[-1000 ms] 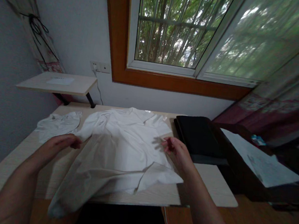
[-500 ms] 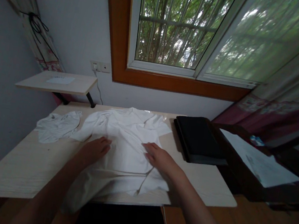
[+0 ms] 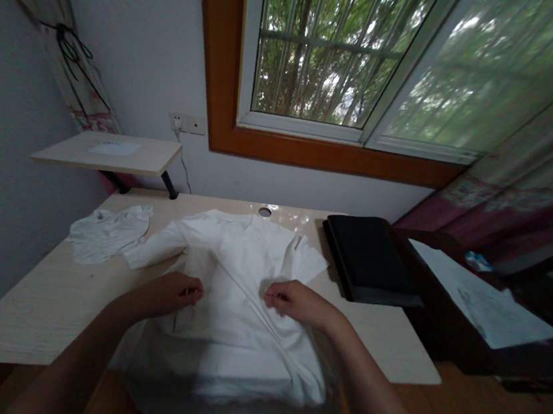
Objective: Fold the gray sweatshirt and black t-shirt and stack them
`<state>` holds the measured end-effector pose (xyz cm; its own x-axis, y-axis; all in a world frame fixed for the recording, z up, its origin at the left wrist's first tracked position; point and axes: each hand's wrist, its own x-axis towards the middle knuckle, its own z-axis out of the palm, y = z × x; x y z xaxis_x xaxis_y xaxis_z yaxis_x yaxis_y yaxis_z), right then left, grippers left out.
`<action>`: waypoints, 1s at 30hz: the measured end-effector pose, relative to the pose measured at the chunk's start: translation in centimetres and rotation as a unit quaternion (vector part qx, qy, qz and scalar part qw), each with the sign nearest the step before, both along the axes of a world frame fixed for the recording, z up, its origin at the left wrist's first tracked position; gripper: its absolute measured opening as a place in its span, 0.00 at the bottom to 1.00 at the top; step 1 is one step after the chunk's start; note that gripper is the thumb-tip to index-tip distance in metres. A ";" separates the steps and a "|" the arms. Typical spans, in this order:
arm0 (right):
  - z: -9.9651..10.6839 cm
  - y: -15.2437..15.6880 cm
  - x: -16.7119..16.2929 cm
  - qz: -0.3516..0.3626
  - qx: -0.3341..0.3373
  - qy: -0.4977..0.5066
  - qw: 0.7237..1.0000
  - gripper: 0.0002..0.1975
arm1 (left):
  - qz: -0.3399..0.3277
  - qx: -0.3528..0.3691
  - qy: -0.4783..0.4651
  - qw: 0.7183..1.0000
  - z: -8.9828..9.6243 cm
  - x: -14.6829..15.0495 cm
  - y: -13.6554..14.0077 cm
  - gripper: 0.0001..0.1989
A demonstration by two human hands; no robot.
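Observation:
A white T-shirt [image 3: 234, 282] lies spread on the table, its collar at the far side and its sleeves out to left and right. The lower part is blurred and hangs over the near edge. My left hand [image 3: 178, 292], at the left side of the shirt's body, has its fingers closed in a pinch on the fabric. Across from it my right hand [image 3: 294, 300] pinches the cloth on the right side, with folds running down from there. A crumpled white cloth [image 3: 109, 233] rests left of the shirt, close to its left sleeve.
The pale wooden table [image 3: 32, 311] carries a small raised shelf [image 3: 146, 154] with a paper label [image 3: 115, 147] at the back left. A black flat case [image 3: 371, 259] lies on the right. Beyond it, a paper sheet [image 3: 481, 299] covers part of a dark surface. A cable hole [image 3: 265, 212] shows at the back.
The shirt has moved toward me, uncovering the table's back edge and the cable hole; its bottom now hangs lower. My fingers have gone from outstretched to pinched, with both hands slightly nearer me.

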<state>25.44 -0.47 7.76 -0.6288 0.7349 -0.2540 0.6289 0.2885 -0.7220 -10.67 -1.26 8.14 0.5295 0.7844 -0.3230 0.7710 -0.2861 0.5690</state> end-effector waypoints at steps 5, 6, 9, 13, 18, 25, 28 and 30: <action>-2.5 1.7 -0.2 -0.081 0.270 -0.013 0.959 0.12 | -0.003 0.207 0.050 0.977 -1.5 1.3 1.0 0.15; -2.9 1.9 -0.2 -0.080 0.283 -0.026 0.955 0.13 | -0.009 0.216 0.074 0.974 -1.7 1.5 1.1 0.15; -3.3 1.8 0.0 -0.064 0.282 -0.041 0.956 0.11 | 0.005 0.212 0.134 0.968 -1.9 1.8 0.9 0.14; -2.1 0.9 0.3 -0.028 0.183 0.007 0.983 0.10 | 0.060 0.158 0.230 0.958 -1.4 1.2 0.1 0.19; -0.9 0.7 1.7 -0.018 -0.043 0.087 0.995 0.16 | 0.100 0.054 0.275 0.955 -0.7 -0.5 -1.4 0.26; -2.3 3.6 5.8 -0.272 0.218 -0.060 0.935 0.15 | 0.136 0.033 0.240 0.961 1.1 -1.5 -1.7 0.26; -3.0 3.8 6.4 -0.291 0.210 -0.126 0.925 0.24 | 0.168 0.122 0.228 0.951 1.0 -1.6 -0.1 0.22; -3.4 3.6 6.3 -0.289 0.161 -0.119 0.936 0.24 | 0.179 0.191 0.210 0.942 0.3 -2.0 1.5 0.19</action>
<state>31.76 3.12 4.35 -0.0558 0.9975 -0.0429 0.8789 0.0287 -0.4762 -12.66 0.25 8.45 0.0977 0.9899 -0.1028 0.9911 -0.0873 0.1004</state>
